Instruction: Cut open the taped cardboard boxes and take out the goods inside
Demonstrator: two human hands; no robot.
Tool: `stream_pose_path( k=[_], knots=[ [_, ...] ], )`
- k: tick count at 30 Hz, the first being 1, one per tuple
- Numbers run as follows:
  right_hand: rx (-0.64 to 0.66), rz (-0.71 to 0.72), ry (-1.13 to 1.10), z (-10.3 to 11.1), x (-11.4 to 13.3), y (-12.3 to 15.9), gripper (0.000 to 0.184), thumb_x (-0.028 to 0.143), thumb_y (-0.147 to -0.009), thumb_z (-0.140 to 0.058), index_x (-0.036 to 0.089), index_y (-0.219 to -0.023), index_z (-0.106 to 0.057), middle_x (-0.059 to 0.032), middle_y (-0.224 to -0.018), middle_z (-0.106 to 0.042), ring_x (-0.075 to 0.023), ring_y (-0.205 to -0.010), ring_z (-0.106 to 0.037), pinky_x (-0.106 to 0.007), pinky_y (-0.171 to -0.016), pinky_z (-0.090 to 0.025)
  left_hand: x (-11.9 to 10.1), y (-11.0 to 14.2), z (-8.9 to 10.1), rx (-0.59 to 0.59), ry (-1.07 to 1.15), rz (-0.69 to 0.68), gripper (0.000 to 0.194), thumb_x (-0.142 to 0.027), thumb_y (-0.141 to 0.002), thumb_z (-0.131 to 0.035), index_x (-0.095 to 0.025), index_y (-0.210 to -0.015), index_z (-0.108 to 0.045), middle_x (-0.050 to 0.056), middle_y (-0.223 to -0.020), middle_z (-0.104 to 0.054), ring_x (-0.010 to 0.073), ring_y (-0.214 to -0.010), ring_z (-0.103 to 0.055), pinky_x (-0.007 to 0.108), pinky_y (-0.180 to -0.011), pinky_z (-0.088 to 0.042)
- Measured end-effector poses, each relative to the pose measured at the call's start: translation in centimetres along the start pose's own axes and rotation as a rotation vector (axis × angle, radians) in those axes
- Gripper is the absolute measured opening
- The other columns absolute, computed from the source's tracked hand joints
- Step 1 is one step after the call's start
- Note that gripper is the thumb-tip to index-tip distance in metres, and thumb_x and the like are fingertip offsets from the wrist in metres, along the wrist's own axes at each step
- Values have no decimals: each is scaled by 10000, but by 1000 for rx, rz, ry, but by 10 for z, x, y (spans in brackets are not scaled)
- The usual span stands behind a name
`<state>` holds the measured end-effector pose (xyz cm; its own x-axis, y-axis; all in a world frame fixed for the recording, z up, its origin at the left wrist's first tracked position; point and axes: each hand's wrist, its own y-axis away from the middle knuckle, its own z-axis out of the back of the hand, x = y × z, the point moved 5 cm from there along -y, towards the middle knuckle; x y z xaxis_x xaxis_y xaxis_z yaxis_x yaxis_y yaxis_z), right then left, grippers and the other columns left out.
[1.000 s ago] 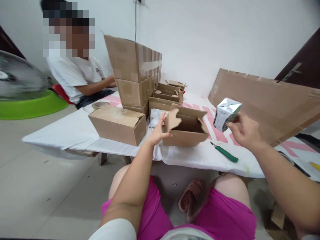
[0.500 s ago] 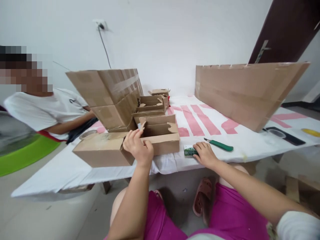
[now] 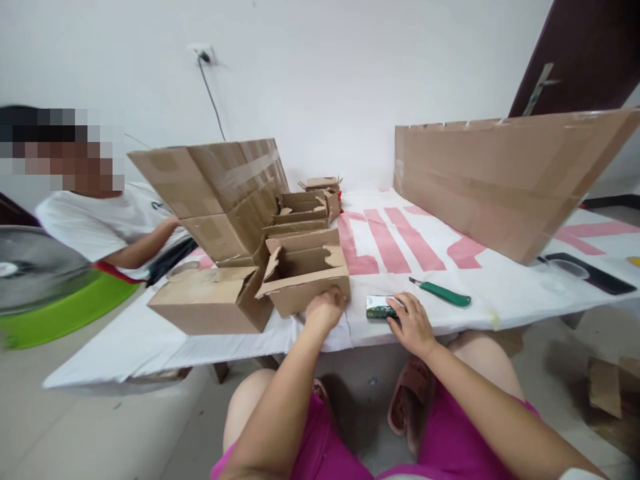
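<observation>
My left hand (image 3: pixel 326 308) grips the lower front corner of a small open cardboard box (image 3: pixel 305 270), which is tilted up off the white cloth. My right hand (image 3: pixel 411 320) rests on a small flat green and white packet (image 3: pixel 379 307) lying near the table's front edge, fingers curled over its right end. A green-handled utility knife (image 3: pixel 441 292) lies just right of the packet.
A closed brown carton (image 3: pixel 210 301) sits left of the tilted box, with a tall open carton (image 3: pixel 220 193) and several small boxes (image 3: pixel 306 207) behind. A long cardboard sheet (image 3: pixel 500 180) stands at the right. Another person (image 3: pixel 100 220) sits at the left, beside a fan (image 3: pixel 30 267).
My right hand carried the folded packet down from the air onto the table. My left hand moved from the box's flap to its front corner and tipped the box up.
</observation>
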<state>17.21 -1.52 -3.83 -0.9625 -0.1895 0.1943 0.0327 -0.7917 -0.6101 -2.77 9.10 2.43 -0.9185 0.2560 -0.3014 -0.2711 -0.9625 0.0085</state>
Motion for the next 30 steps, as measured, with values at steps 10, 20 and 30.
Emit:
stream_pose_path(
  k=[10, 20, 30],
  knots=[
    [8, -12, -64, 0, -2, -1, 434, 294, -883, -483, 228, -1312, -497, -131, -1284, -511, -310, -1269, -403, -500, -1031, -383, -16, 9, -21, 23, -36, -61, 318, -331, -871, -499, -161, -1107, -627, 147, -1083, -693, 265, -1044, -640, 361, -904, -469],
    [4, -149, -265, 3, -39, -16, 438, 249, -807, -584, 215, -1237, -511, -135, -1114, -603, -304, -1061, -571, -495, -918, -471, -58, 11, -70, -89, 208, -344, 562, -170, -827, -515, -126, -1376, -405, 171, -1173, -635, 289, -1103, -571, 422, -976, -443],
    [-79, -313, -300, 32, -125, -194, 481, 218, -712, -678, 159, -1173, -555, -122, -1141, -591, -240, -1082, -581, -398, -921, -462, -150, -99, 16, -346, 497, -296, 616, -143, -834, -502, -120, -1420, -314, 196, -1448, -412, 280, -1375, -373, 458, -1129, -321]
  ],
)
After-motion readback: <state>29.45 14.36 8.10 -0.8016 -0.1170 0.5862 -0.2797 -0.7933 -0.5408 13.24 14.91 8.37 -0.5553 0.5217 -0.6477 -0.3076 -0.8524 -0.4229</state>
